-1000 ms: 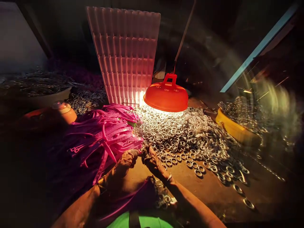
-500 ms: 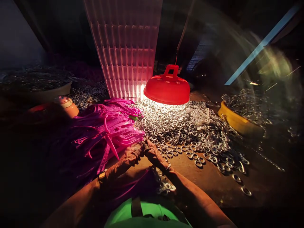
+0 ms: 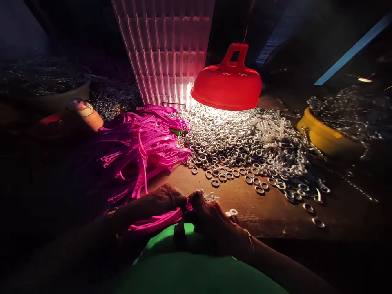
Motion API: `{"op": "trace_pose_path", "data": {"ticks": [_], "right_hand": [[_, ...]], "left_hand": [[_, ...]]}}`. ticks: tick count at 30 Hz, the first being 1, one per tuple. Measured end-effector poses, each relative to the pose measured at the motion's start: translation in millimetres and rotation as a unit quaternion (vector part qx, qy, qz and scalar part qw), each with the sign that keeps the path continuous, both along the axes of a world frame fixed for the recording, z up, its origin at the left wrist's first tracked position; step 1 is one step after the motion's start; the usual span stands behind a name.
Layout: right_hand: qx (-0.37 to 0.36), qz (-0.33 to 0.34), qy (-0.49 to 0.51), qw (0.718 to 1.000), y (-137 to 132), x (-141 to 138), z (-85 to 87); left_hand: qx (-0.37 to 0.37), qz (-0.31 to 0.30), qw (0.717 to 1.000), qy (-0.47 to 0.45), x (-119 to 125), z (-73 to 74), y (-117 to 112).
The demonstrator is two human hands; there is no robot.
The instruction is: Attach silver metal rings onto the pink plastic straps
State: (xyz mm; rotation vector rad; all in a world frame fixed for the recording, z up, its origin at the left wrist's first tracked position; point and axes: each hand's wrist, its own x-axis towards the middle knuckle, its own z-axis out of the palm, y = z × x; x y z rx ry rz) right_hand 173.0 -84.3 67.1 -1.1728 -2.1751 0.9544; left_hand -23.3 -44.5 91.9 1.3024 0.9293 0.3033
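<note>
- Drawing back toward the body is shown since the earlier views: the left hand point(image 3: 168, 197) and right hand point(image 3: 211, 216) were at the ring pile's edge and are now placed just above a smooth, bright green covering point(image 3: 190, 269) at the lap, so the handwork is judged to be done close to the body.
- The fingers of both hands are bent inward, fingertips nearly meeting. A sliver of pink is apparently pinched by the left; whether anything is gripped by the right cannot be told.
- A glossy, bright pink, flat bendable strip point(image 3: 157, 220) is now exposed beneath the left hand, along the green covering.
- Loose, pale, round rings point(image 3: 232, 212) are scattered just beside the right hand on a scuffed brown wooden tabletop point(image 3: 269, 214).
- Farther left, a tangled bundle of bright pink flat strips point(image 3: 156, 139) is heaped, some tipped with loops.
- Beside it, a mound of shiny, silver-coloured rings point(image 3: 223, 134) is lit by a domed, smooth red lampshade point(image 3: 226, 85).
- Behind, a pale, ridged panel point(image 3: 167, 53) is stood nearly upright.
</note>
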Motion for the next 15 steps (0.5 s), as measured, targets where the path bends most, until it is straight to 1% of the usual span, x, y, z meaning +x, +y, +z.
{"op": "trace_pose_path", "data": {"ticks": [1, 2, 4, 6, 8, 10, 11, 13, 15], "right_hand": [[0.008, 0.008, -0.018, 1.000, -4.9, 0.7, 0.2], [0.016, 0.023, -0.036, 0.999, -8.4, 1.3, 0.1], [0.008, 0.043, -0.048, 0.998, -11.9, 2.2, -1.3], [-0.033, 0.035, -0.007, 0.999, -12.0, 2.4, -4.4], [-0.080, 0.011, 0.045, 0.996, -10.1, 2.2, -9.0], [-0.117, 0.002, 0.080, 0.990, -7.3, 1.9, -13.8], [-0.131, 0.008, 0.087, 0.988, -5.8, 1.8, -15.5], [-0.148, 0.030, 0.077, 0.986, -2.9, 1.9, -16.4], [-0.157, 0.065, 0.041, 0.985, 0.2, 1.7, -13.7]], "left_hand": [[0.002, -0.012, 1.000, -0.015, 0.7, -0.6, -6.1], [-0.009, -0.008, 0.999, -0.035, 2.1, -2.1, -12.1], [-0.068, 0.036, 0.994, -0.080, 6.4, -6.5, -23.5], [-0.114, 0.097, 0.983, -0.110, 10.9, -12.0, -33.1], [-0.110, 0.132, 0.978, -0.121, 13.7, -17.8, -39.0], [-0.106, 0.131, 0.978, -0.124, 14.3, -22.7, -40.6], [-0.118, 0.126, 0.976, -0.134, 14.1, -24.5, -40.1], [-0.159, 0.117, 0.970, -0.145, 13.1, -26.2, -37.6], [-0.187, 0.116, 0.965, -0.142, 12.7, -25.7, -35.1]]}}
